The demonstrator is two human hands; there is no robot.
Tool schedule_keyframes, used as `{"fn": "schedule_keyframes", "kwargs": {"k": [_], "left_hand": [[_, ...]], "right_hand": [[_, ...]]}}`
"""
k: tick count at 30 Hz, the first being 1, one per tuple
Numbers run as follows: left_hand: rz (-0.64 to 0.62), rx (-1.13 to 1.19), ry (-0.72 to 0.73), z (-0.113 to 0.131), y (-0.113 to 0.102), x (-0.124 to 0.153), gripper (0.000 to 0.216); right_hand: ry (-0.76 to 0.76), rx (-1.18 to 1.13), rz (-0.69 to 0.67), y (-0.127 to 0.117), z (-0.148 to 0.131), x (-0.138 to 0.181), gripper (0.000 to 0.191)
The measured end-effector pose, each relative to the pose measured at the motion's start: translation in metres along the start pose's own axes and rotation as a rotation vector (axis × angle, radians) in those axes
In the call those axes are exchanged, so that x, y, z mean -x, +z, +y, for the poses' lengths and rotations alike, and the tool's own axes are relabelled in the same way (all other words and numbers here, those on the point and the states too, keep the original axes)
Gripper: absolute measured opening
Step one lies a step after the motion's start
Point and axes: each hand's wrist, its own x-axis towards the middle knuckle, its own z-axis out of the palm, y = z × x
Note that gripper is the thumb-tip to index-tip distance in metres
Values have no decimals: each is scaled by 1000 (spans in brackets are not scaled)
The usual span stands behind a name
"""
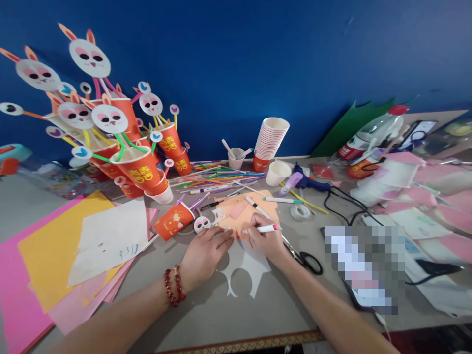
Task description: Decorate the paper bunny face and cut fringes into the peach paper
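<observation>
1. R hand (263,237): grip closed on white marker w/ red end (267,228); marker lies approx. level above orange paper (272,205), mid-bench. Tip is by small orange-red bits (238,234); can't tell if it touches.
2. L hand (206,250): palm down, grip open, fingers laid out flat by the lower L edge of orange paper, tips near marker tip. Can't see what's under them. Red bead bracelets (174,286) on wrist.
3. White paper offcut (260,268) w/ round cutouts: flat on bench (184,319), just below & btwn hands.
4. L of orange paper: small bunny-face disc (202,224), next to red cup (172,222) on its side.
5. R side: black-handled scissors (311,263) near R hand; tape roll (300,212) farther up; blue glue gun (313,185) beyond, beside lilac glue stick (291,182).
6. Back: cup stack (272,140), upright, slight tilt; coloured sticks (221,178) to its L.
</observation>
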Motion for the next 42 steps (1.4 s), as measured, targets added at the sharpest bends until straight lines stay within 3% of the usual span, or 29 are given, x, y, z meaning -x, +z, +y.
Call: {"fn": "schedule_keyframes", "kwargs": {"k": [16, 29, 36, 42], "left_hand": [[1, 14, -1, -1, 2, 0, 39], [-4, -7, 2, -1, 2, 1, 39], [-11, -17, 1, -1, 2, 1, 39], [-7, -11, -3, 0, -1, -1, 38]], "right_hand": [[-73, 36, -31, -1, 15, 0, 24], [-51, -31, -53, -3, 7, 1, 22], [22, -103, 43, 0, 14, -1, 21], [50, -91, 49, 3, 17, 0, 19]]}}
